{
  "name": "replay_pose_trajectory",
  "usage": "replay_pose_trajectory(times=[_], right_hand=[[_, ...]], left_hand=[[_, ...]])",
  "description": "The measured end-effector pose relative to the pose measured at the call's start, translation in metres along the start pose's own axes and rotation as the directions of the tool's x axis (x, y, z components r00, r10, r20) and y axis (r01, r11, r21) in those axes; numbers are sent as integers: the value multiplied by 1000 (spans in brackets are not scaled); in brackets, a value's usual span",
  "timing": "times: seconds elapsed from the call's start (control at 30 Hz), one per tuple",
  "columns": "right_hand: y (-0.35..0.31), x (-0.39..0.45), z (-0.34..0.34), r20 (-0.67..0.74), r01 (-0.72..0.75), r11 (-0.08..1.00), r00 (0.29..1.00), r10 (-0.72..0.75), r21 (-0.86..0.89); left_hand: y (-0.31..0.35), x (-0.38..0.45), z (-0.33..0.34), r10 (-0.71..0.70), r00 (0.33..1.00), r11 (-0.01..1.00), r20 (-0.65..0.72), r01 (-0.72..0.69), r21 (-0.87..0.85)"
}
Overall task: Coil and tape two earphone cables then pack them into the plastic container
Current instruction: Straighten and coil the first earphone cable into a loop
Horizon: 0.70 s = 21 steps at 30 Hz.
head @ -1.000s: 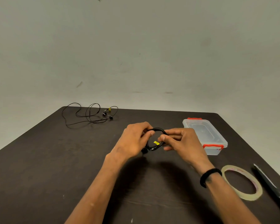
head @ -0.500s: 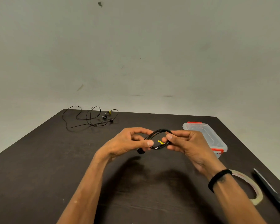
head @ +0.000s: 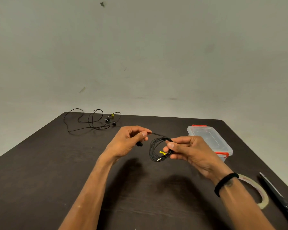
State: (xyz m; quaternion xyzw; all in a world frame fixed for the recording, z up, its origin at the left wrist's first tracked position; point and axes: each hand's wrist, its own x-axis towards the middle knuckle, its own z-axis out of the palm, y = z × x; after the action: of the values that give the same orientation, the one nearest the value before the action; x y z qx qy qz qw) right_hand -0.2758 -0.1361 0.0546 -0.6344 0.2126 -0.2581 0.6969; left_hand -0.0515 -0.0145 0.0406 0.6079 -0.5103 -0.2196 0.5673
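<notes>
A black earphone cable [head: 154, 149] wound into a small coil hangs above the dark table, with a yellow tag and a silver plug at its lower side. My right hand [head: 188, 151] pinches the coil's right side. My left hand [head: 129, 141] pinches the cable's free end, which runs taut to the coil; a black earbud dangles below its fingers. A second black earphone cable [head: 91, 121] lies loose and uncoiled at the table's far left. The clear plastic container [head: 209, 140] with red clasps sits closed at the right.
A roll of clear tape [head: 259, 193] lies at the near right, partly behind my right wrist. Black scissors [head: 279, 195] lie beside it at the table's right edge. A bare wall stands behind the dark table [head: 40, 171].
My hands have drawn apart. The left hand has pulled the cable's end out to the left, away from the coil, which now hangs from the right hand alone.
</notes>
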Motion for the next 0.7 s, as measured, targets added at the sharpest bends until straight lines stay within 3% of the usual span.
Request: replay_pose_trajectory(times=[0.17,0.3,0.47,0.7], right_hand=[[-2,3,2,-31,66,989,998,-63,129],[2,6,3,-100,123,988,988,-114,92],[9,8,2,-132,156,981,976,-171,-119],[14,11,3,-173,140,958,967,-186,-249]], left_hand=[[-6,5,11,22,1000,975,16,-25,223],[-10,5,27,-8,997,954,80,-16,298],[-6,2,37,-123,989,989,87,129,-73],[-8,-4,30,-261,952,848,161,306,-434]])
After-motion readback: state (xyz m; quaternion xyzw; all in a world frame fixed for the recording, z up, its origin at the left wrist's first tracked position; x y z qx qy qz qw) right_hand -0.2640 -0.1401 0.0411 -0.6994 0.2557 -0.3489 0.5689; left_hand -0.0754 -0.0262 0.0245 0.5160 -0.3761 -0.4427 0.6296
